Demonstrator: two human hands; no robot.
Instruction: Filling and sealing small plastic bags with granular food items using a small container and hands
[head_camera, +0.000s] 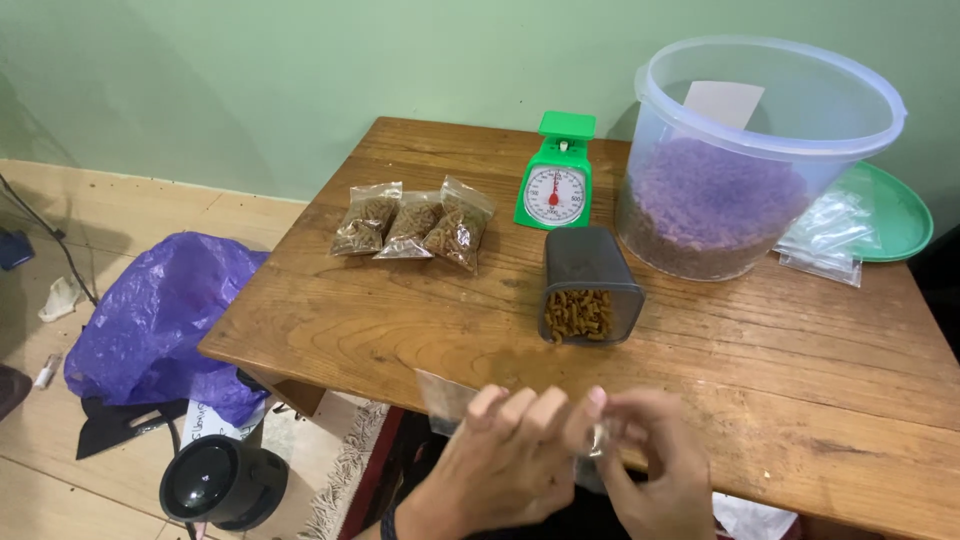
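Bottom centre: left hand (505, 455) and right hand (650, 465) pinched, apparently on a small clear plastic bag (450, 395); dark tub (590, 285) of brown pellets just above.

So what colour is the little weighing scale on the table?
The scale is bright green with a white dial and red needle, seen in the head view.

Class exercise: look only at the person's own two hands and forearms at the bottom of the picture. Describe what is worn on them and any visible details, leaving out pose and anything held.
Both hands are bare: no gloves and no rings that show. The left hand has a thin dark band at the wrist, at the picture's lower edge. The right hand shows nothing worn. No sleeves reach into view. The fingernails are short and unpainted.
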